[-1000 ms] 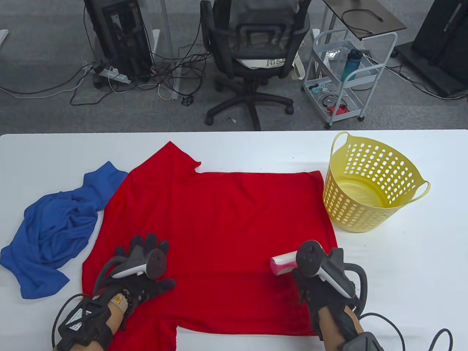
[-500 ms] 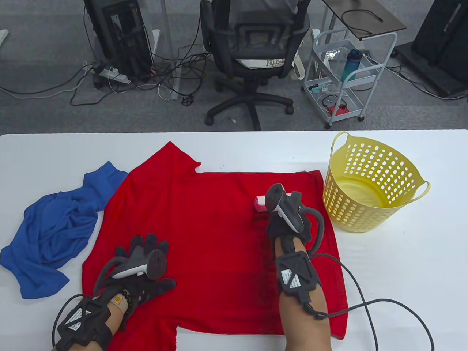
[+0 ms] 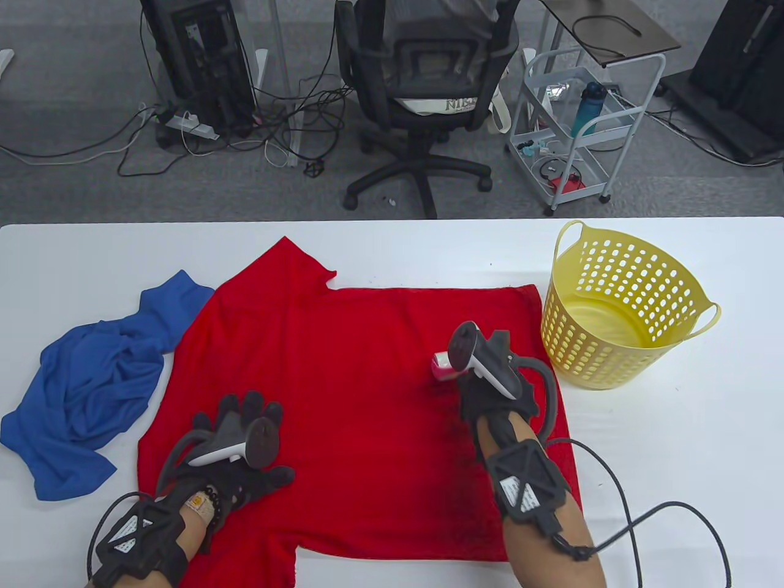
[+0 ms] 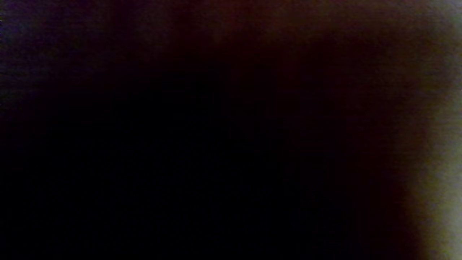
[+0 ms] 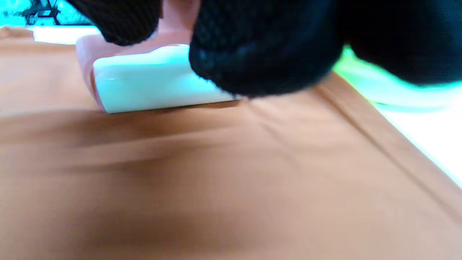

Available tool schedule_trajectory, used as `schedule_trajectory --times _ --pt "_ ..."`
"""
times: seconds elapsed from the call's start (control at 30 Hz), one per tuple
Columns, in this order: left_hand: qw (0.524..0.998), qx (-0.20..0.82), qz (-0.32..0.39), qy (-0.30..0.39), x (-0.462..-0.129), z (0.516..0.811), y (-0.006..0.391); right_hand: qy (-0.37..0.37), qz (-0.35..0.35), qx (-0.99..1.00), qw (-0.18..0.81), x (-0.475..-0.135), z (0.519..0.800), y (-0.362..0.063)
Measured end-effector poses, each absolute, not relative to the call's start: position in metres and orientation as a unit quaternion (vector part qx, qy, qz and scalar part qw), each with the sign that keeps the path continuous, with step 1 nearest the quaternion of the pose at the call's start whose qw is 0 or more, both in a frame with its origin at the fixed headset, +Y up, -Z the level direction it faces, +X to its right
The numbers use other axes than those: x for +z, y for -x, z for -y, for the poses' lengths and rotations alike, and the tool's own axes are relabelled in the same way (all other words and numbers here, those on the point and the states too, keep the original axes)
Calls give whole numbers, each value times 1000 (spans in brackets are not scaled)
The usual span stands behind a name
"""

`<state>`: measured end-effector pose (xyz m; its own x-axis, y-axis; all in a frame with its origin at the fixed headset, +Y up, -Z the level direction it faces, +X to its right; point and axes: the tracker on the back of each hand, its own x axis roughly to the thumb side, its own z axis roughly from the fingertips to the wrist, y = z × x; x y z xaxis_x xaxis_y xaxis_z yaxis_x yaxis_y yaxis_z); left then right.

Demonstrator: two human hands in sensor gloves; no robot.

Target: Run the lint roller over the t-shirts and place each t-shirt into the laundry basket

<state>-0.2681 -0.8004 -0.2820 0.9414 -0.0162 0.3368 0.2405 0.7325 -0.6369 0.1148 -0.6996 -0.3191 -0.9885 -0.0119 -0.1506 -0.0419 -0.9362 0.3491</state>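
Observation:
A red t-shirt [image 3: 343, 392] lies spread flat across the middle of the table. My right hand [image 3: 474, 383] grips the pink and white lint roller [image 3: 442, 366], whose roll [image 5: 151, 81] rests on the shirt's right part [image 5: 216, 173]. My left hand [image 3: 245, 441] lies flat on the shirt's near left part, fingers spread straight. A crumpled blue t-shirt [image 3: 92, 380] sits at the table's left. A yellow perforated laundry basket [image 3: 618, 306] stands at the right, tilted, with nothing inside. The left wrist view is almost black.
The white table [image 3: 674, 459] ends close behind the basket. Beyond it stand an office chair [image 3: 422, 92], a white wire cart [image 3: 582, 128] and computer towers on the floor. A black cable [image 3: 643, 508] trails from my right wrist over the table's near right.
My right hand pushed the lint roller from the shirt's near right edge up toward the far hem, then drew it back a little toward me. The left hand stayed put.

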Motion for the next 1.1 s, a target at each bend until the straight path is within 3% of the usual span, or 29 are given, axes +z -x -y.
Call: schedule_trajectory --times 0.23,0.43,0.6,0.93,1.1 --pt "917 -68 158 361 -282 801 268 23 -218 974 -51 -206 690 -140" --pt "916 -68 158 361 -282 801 268 16 -219 973 -66 -179 686 -145" --pt "916 -68 158 361 -283 801 268 21 -206 977 -50 -219 691 -135" --pt "917 -69 157 361 -283 802 268 102 -166 981 -6 -375 704 -88" --pt "917 -69 157 361 -283 802 268 156 -138 978 7 -413 713 -71"
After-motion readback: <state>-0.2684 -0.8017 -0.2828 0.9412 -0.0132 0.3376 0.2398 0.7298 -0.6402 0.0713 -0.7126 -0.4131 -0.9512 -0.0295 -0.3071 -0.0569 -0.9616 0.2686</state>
